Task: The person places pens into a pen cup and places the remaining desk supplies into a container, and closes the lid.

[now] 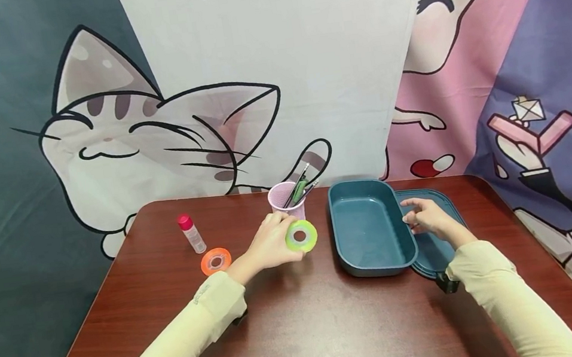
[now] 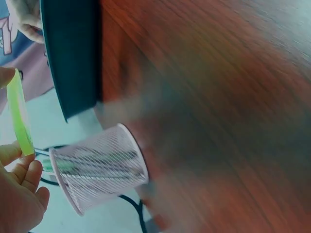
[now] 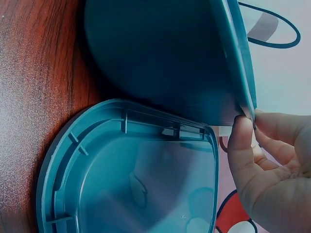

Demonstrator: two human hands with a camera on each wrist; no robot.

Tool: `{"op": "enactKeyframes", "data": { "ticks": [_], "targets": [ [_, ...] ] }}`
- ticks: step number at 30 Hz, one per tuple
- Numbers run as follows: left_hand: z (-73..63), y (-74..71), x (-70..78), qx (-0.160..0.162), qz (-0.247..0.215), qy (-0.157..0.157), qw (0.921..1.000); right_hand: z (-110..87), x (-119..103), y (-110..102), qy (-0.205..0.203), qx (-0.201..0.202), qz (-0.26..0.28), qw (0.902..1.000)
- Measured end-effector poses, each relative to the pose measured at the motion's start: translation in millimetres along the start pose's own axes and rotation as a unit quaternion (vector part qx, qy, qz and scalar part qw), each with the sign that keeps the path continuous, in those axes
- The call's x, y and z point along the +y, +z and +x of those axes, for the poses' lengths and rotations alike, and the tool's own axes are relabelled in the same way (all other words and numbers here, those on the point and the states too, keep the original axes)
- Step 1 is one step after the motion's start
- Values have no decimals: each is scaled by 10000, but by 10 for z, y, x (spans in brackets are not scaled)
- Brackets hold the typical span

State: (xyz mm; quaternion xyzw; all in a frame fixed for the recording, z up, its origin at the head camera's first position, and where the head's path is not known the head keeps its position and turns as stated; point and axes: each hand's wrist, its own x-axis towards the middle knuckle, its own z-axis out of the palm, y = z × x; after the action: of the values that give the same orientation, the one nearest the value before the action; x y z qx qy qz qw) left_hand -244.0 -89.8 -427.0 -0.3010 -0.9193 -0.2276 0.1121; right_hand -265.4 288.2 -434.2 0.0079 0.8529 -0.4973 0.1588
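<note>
My left hand [image 1: 274, 241] pinches a roll of yellow-green tape [image 1: 312, 236] between thumb and fingers, held above the table just left of the blue box. In the left wrist view the tape [image 2: 19, 114] appears edge-on. My right hand [image 1: 429, 218] is at the right side of the open blue box [image 1: 369, 234]. The right wrist view shows that hand [image 3: 272, 165] pinching the box's rim [image 3: 243, 82] between thumb and fingers. Beneath the right hand lies the blue lid [image 1: 433, 249], its inner side facing up.
A pink mesh cup [image 1: 278, 194] with pens stands behind the left hand. On the left, a glue stick [image 1: 192, 234] with a red cap and a roll of orange tape [image 1: 207, 264] are on the brown table [image 1: 307, 338]. A printed cloth [image 1: 272, 35] hangs behind.
</note>
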Motion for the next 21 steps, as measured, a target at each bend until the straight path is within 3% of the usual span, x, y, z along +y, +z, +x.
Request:
{"op": "enactKeyframes", "data": {
  "ticks": [7, 12, 21],
  "targets": [
    [158, 86, 165, 74, -217, 134, 9996, 8, 10, -5, -29, 0, -2, 10000],
    [275, 168, 302, 49, -127, 310, 9994, 7, 12, -7, -38, 3, -50, 10000],
    [437, 383, 458, -341, 51, 165, 9993, 0, 0, -3, -45, 39, -131, 9999]
  ]
}}
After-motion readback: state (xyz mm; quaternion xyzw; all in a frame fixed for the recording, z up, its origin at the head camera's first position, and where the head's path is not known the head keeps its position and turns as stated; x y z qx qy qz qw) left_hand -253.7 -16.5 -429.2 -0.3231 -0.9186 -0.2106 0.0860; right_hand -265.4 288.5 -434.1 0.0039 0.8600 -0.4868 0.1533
